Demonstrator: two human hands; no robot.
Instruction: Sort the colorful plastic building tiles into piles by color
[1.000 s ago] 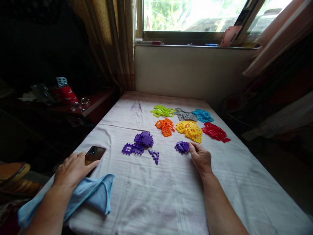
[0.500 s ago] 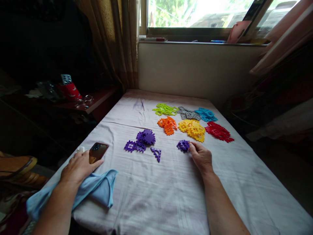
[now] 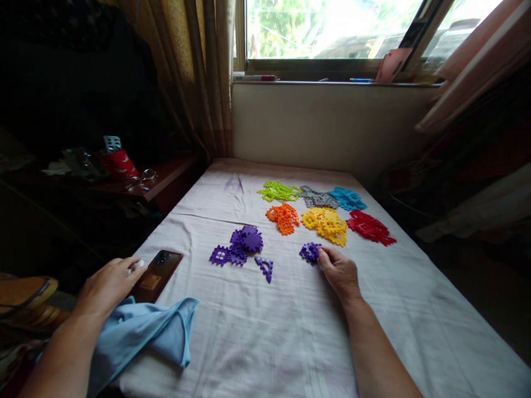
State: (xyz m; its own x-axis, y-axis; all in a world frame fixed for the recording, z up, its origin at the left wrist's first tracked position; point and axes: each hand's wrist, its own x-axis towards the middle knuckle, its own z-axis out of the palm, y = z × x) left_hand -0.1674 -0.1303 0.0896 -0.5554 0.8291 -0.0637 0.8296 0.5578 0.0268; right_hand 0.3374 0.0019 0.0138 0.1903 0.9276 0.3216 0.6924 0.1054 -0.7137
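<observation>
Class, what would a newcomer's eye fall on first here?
Probably the bright plastic pieces heaped by colour on the pale cloth, below the window. Next, perhaps, the purple cluster at the right hand's fingertips, then the phone beside the left hand.

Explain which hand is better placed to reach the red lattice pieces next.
Right, most likely: the right hand is nearer the red lattice pieces, its fingertips at the small purple pile, while the left hand lies far across, beside the smartphone.
</observation>
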